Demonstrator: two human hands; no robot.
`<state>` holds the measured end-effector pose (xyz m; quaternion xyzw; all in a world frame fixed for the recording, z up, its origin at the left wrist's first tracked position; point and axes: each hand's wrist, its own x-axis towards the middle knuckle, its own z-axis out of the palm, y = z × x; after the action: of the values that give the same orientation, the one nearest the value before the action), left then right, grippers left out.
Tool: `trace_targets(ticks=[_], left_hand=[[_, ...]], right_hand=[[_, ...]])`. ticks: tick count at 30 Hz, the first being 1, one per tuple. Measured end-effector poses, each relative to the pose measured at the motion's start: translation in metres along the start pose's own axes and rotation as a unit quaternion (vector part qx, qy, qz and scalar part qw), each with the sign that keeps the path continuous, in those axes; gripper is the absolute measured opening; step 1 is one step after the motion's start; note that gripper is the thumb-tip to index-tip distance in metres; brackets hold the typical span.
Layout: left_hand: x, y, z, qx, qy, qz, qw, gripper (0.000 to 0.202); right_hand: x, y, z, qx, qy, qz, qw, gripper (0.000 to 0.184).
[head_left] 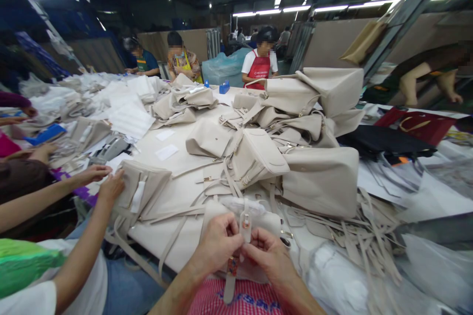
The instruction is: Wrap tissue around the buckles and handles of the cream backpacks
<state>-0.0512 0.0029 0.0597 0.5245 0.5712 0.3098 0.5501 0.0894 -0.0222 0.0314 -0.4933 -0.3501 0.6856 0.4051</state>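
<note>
My left hand [220, 237] and my right hand [266, 252] meet at the table's front edge, both closed in a pinch on a short beige strap [245, 237]. A small metal clasp shows on the strap's upper part, just above my fingertips. Below my hands a strap end [229, 289] hangs over the red checked apron [210, 300], with an orange patterned piece near its top. Behind my fingers lies a beige bag [211, 210], partly hidden, with clear plastic wrap [246, 205] on top. What exactly sits between the fingertips is too small to make out.
Beige bags [320, 179] are heaped ahead and to the right, beside loose straps [369, 236] and plastic bags [336, 275]. At left, a co-worker's hands [111, 184] touch another beige bag [155, 182]. Several people work across the table [199, 133].
</note>
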Motion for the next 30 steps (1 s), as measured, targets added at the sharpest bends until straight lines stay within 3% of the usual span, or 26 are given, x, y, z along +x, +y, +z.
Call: trace_targets(ticks=[3,7,9,12,15,17,24,30], left_hand=[[0.005,-0.002,-0.004,-0.12,-0.075,-0.052,0.989,0.02],[0.01,-0.005,-0.008,-0.173,-0.147,-0.06,0.972,0.023],[0.008,-0.006,-0.007,-0.123,-0.134,-0.037,0.983,0.02],[0.002,-0.002,0.001,0.032,-0.052,0.03,0.998,0.013],[-0.004,0.003,0.011,0.201,0.047,0.091,0.974,0.012],[-0.006,0.005,0.014,0.253,0.079,0.103,0.959,0.014],[-0.004,0.004,0.012,0.221,0.077,0.076,0.969,0.012],[-0.005,-0.013,0.009,0.094,0.031,0.088,0.991,0.004]], right_hand=[[-0.006,-0.007,-0.001,0.037,-0.023,0.026,0.999,0.025],[-0.01,-0.007,-0.002,0.221,-0.06,0.089,0.969,0.027],[-0.008,-0.005,-0.001,0.278,-0.083,0.115,0.95,0.026],[-0.005,-0.002,0.0,0.284,-0.069,0.12,0.949,0.025],[-0.004,-0.001,-0.002,0.251,-0.03,0.099,0.962,0.025],[-0.006,0.0,-0.003,0.23,-0.015,0.082,0.97,0.025],[-0.007,0.006,-0.002,0.147,0.006,-0.001,0.989,0.021],[-0.005,0.008,0.001,0.108,0.026,-0.026,0.993,0.021]])
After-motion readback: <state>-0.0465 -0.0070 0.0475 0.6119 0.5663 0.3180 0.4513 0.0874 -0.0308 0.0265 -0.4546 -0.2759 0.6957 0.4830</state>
